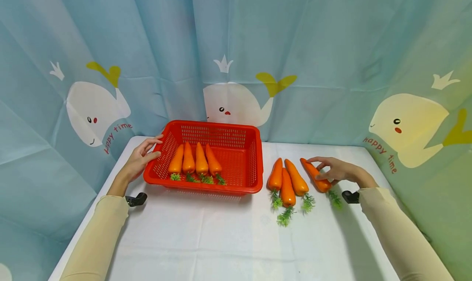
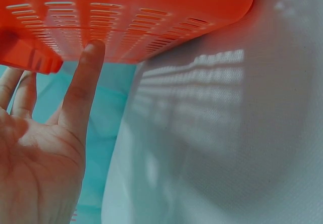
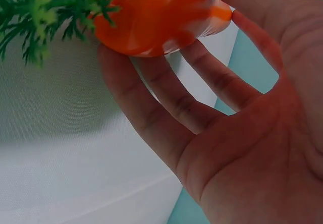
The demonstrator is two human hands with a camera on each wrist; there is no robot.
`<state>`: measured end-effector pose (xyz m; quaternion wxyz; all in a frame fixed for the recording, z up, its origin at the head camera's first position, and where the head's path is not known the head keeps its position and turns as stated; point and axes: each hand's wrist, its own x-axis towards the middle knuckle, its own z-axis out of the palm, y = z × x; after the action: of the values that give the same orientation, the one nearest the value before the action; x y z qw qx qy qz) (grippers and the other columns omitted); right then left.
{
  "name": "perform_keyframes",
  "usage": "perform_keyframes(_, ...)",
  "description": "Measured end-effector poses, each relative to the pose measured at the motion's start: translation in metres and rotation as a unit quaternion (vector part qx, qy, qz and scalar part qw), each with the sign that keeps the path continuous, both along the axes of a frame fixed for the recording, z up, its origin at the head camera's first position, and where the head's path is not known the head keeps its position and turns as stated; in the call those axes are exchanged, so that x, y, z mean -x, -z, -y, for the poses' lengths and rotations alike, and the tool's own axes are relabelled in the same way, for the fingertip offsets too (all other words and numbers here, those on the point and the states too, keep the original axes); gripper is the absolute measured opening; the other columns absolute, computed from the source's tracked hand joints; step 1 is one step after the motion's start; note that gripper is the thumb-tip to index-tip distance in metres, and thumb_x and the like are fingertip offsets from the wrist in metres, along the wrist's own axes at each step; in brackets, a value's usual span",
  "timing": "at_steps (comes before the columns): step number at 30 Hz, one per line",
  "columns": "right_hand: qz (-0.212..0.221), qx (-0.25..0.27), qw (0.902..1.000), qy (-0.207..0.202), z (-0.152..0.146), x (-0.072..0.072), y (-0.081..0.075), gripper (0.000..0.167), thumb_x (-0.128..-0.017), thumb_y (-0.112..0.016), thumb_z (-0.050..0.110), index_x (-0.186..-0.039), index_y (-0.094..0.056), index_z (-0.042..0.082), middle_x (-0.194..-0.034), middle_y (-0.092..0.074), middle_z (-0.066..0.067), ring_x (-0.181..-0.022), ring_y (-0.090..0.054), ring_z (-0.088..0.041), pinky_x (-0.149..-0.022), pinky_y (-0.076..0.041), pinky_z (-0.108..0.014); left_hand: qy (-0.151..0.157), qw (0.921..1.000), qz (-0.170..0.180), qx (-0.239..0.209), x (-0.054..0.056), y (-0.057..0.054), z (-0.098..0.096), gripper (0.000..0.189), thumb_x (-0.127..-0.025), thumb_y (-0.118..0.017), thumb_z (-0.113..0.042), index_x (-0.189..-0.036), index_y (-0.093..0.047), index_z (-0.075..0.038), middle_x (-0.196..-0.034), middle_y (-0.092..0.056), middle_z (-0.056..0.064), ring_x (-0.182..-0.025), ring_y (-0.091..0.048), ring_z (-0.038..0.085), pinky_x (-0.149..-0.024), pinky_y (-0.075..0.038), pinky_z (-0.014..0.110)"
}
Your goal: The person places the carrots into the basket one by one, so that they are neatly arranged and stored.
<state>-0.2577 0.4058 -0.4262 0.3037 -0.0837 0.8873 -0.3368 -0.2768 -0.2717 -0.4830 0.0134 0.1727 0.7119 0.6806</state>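
At the left end of a red plastic basket (image 1: 206, 186), my left hand (image 1: 137, 160) rests against the rim with its fingers extended. The left wrist view shows one straight finger (image 2: 83, 88) touching the slotted wall from outside. Inside the basket, several orange carrots (image 1: 201, 162) with green tops lie side by side in its left half. My right hand (image 1: 337, 170) grips a carrot (image 1: 322, 186) on the table at the right, thumb and fingers about its body. In the right wrist view its green leaves (image 3: 50, 12) stick out past the fingertips.
Three loose carrots (image 1: 288, 186) lie close together between the basket and my right hand, leaves toward me. A white cloth (image 1: 206, 240) covers the table. Blue curtains (image 1: 313, 35) with whale prints hang behind and at both sides, near the basket's back.
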Motion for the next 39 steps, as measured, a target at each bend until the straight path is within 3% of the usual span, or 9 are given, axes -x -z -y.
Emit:
perform_keyframes(12, -0.005, -0.005, 1.0000, -0.003, 0.003, 0.000, -0.003, 0.072, -0.097, -0.072, 0.016, -0.157, -0.033, 0.008, -0.143, -0.038, -0.039, -0.094, -0.066, -0.030, -0.074, -0.061, -0.047, 0.002, 1.0000, -0.002, 0.002, -0.001, -0.002, 0.000, 0.033, -0.102, -0.059, -0.004, -0.132, -0.048, 0.005, -0.166, -0.029, 0.014, -0.155, -0.016, 0.034, -0.097, -0.050, 0.018)
perform_keyframes(18, -0.028, -0.008, 0.9994, -0.020, 0.001, -0.001, -0.010, 0.068, -0.098, -0.071, 0.015, -0.155, -0.037, 0.007, -0.140, -0.042, -0.039, -0.093, -0.066, -0.028, -0.072, -0.061, -0.046, 0.005, 1.0000, -0.003, -0.001, -0.001, -0.002, -0.001, 0.033, -0.102, -0.060, -0.004, -0.131, -0.048, 0.004, -0.166, -0.029, 0.014, -0.155, -0.014, 0.034, -0.097, -0.050, 0.018)
perform_keyframes(28, -0.065, 0.013, 0.9975, -0.024, 0.009, -0.003, -0.056, 0.071, -0.097, -0.072, 0.016, -0.158, -0.036, 0.008, -0.136, -0.044, -0.034, -0.098, -0.066, -0.029, -0.073, -0.062, -0.045, 0.003, 0.9999, -0.010, 0.007, -0.001, -0.001, -0.001, 0.034, -0.101, -0.059, -0.003, -0.131, -0.047, 0.007, -0.165, -0.030, 0.015, -0.156, -0.011, 0.033, -0.098, -0.048, 0.017)
perform_keyframes(39, -0.114, 0.062, 0.9914, -0.021, 0.035, -0.007, -0.116, 0.073, -0.095, -0.075, 0.017, -0.157, -0.037, 0.008, -0.145, -0.039, -0.035, -0.098, -0.068, -0.031, -0.074, -0.062, -0.045, 0.001, 0.9999, -0.013, 0.008, -0.001, -0.002, 0.000, 0.034, -0.101, -0.059, -0.001, -0.132, -0.047, 0.008, -0.165, -0.031, 0.013, -0.157, -0.012, 0.030, -0.100, -0.047, 0.017)
